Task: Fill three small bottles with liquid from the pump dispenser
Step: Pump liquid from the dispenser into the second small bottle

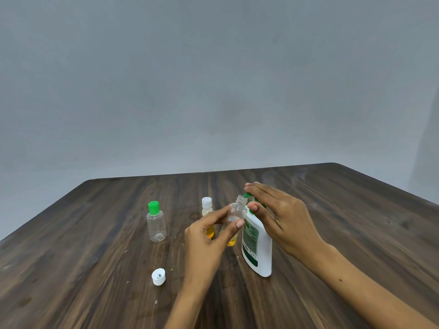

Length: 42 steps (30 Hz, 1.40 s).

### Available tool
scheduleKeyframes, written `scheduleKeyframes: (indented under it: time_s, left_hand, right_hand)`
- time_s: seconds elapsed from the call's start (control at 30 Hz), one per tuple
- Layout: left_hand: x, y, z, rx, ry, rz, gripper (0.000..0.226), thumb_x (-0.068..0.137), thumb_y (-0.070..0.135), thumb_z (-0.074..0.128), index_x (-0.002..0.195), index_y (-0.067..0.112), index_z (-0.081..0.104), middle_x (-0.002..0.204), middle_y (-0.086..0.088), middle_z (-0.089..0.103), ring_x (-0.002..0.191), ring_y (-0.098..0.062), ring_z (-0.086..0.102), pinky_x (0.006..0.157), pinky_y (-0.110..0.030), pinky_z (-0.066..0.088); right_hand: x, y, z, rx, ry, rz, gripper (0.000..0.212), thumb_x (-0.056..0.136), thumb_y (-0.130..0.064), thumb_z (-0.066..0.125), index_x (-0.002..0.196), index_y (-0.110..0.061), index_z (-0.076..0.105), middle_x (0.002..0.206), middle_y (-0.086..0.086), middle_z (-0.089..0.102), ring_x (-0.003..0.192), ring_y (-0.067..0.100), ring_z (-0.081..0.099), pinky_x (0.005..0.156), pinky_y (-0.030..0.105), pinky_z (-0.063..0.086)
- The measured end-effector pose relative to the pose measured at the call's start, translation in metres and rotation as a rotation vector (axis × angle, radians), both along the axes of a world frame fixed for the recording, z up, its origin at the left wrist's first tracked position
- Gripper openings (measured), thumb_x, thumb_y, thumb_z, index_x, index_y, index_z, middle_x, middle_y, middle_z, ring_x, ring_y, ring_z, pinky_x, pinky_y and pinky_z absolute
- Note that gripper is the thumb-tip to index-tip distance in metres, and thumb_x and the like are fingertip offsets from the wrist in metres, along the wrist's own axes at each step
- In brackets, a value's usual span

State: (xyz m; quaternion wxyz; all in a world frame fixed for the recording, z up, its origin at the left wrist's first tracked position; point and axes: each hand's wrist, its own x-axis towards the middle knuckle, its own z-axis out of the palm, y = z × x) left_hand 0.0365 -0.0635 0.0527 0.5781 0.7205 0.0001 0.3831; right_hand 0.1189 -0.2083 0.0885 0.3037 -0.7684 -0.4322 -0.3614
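On the dark wooden table [332, 210] stands the white pump dispenser [259, 248]; the right hand [282, 214] lies flat-fingered on its green pump head. The left hand [209, 238] pinches an uncapped clear bottle [236, 213], apparently empty, beside the spout. Left stands an empty green-capped bottle [156, 222]; behind, a white-capped bottle [207, 208] holds yellow liquid. A loose white cap [158, 276] lies nearest.

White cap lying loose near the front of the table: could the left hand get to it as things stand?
Probably not at once: the left hand is pinching the open clear bottle beside the pump dispenser. The white cap has bare table around it.
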Motion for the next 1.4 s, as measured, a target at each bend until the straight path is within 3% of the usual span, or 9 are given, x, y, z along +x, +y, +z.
scheduleKeyframes:
  time_s: [0.17,0.53,0.73,0.93,1.07,1.27,1.4]
  left_hand:
    - [-0.001,0.000,0.001,0.011,-0.018,0.002,0.031,0.065,0.036,0.076,0.095,0.041,0.068,0.090,0.026,0.073,0.090,0.006,0.067,0.079,-0.011,0.050]
    - [-0.001,0.001,0.001,0.019,-0.027,0.000,0.031,0.065,0.038,0.075,0.094,0.042,0.068,0.090,0.028,0.072,0.091,0.007,0.066,0.078,-0.009,0.049]
    - [-0.002,0.001,0.001,0.026,-0.013,0.000,0.030,0.066,0.040,0.074,0.095,0.043,0.067,0.089,0.031,0.071,0.092,0.008,0.066,0.078,-0.009,0.049]
    - [-0.002,0.001,0.001,0.017,0.004,0.010,0.032,0.066,0.040,0.075,0.097,0.043,0.068,0.091,0.030,0.071,0.093,0.007,0.066,0.082,-0.017,0.051]
    - [-0.002,0.001,0.000,0.009,0.010,0.012,0.032,0.066,0.040,0.075,0.096,0.044,0.067,0.088,0.033,0.070,0.093,0.009,0.066,0.079,-0.010,0.050]
    - [0.000,0.001,-0.002,-0.048,-0.007,-0.020,0.040,0.067,0.035,0.077,0.106,0.028,0.071,0.096,0.012,0.076,0.095,0.000,0.069,0.078,-0.013,0.053]
    - [0.000,0.001,-0.004,-0.039,0.005,-0.025,0.046,0.066,0.039,0.076,0.110,0.025,0.071,0.102,0.011,0.075,0.098,0.000,0.068,0.082,-0.016,0.054]
  right_hand:
    - [0.001,-0.001,0.005,-0.008,-0.007,0.001,0.066,0.096,-0.061,0.022,0.120,-0.016,0.065,0.125,-0.003,0.062,0.116,0.013,0.057,0.091,0.028,0.047]
    - [0.002,-0.002,0.006,-0.073,-0.097,-0.033,0.067,0.097,-0.058,0.021,0.121,-0.012,0.063,0.126,0.000,0.062,0.119,0.015,0.055,0.099,0.029,0.040]
    - [-0.001,-0.003,0.003,-0.067,-0.128,-0.055,0.066,0.098,-0.057,0.022,0.117,-0.012,0.066,0.119,0.001,0.066,0.113,0.017,0.059,0.090,0.027,0.043]
    - [0.000,-0.004,0.009,-0.087,-0.119,-0.047,0.068,0.097,-0.058,0.020,0.118,-0.012,0.066,0.121,0.001,0.065,0.114,0.018,0.059,0.091,0.028,0.043]
    - [-0.001,-0.003,0.006,-0.072,-0.108,-0.048,0.068,0.097,-0.058,0.020,0.117,-0.013,0.066,0.118,0.000,0.066,0.110,0.018,0.061,0.084,0.026,0.046]
    - [-0.001,-0.002,0.010,-0.070,-0.095,-0.034,0.068,0.097,-0.058,0.021,0.114,-0.012,0.068,0.116,0.000,0.067,0.109,0.018,0.062,0.080,0.033,0.053]
    - [-0.002,-0.003,0.006,-0.071,-0.117,-0.043,0.068,0.097,-0.058,0.021,0.114,-0.012,0.068,0.115,0.002,0.068,0.107,0.019,0.064,0.079,0.030,0.052]
